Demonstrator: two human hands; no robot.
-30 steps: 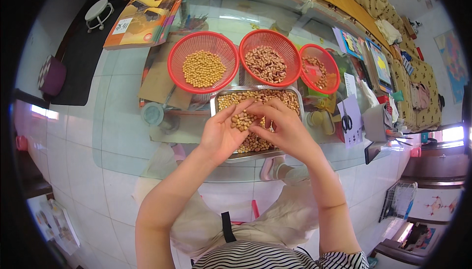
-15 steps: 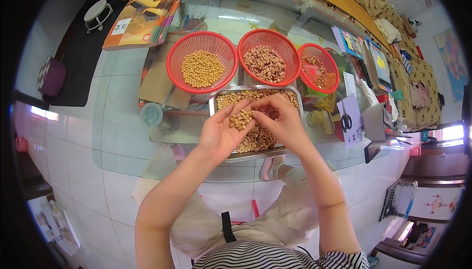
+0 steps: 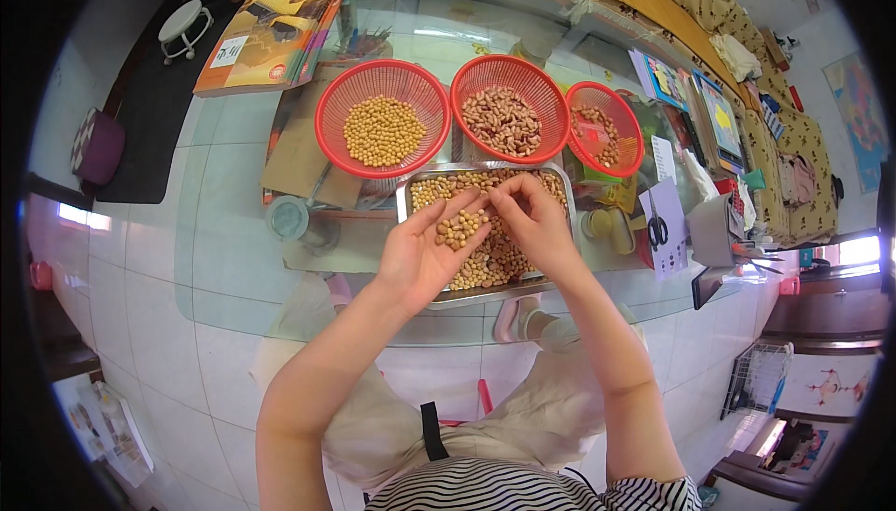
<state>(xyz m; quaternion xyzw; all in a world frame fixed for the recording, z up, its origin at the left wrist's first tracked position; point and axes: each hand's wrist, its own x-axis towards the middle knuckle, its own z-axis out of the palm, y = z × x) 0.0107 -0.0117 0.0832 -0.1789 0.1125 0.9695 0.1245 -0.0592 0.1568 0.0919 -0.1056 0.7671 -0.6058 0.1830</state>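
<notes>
Palm up, my left hand (image 3: 408,259) cups a small heap of yellow soybeans (image 3: 460,229) above a metal tray (image 3: 485,297). My right hand (image 3: 539,224) is beside its fingertips, thumb and index finger pinched together. Whatever may be in that pinch is too small to make out. Mixed beans (image 3: 487,273), yellow and brown, fill the tray and are partly hidden by both hands. Beyond it are a red basket (image 3: 327,133) of soybeans, a second red basket (image 3: 557,128) of speckled reddish beans, and a smaller red basket (image 3: 634,149) with some light brown beans or nuts.
Everything stands on a glass table (image 3: 233,222). A stack of books (image 3: 271,35) lies at the far left, a glass jar (image 3: 291,220) left of the tray. Scissors (image 3: 658,228) on purple card and a grey container (image 3: 713,229) are at the right.
My right hand has drawn slightly up and away from the soybeans in my left palm, toward the left fingertips. The left hand has stayed almost still.
</notes>
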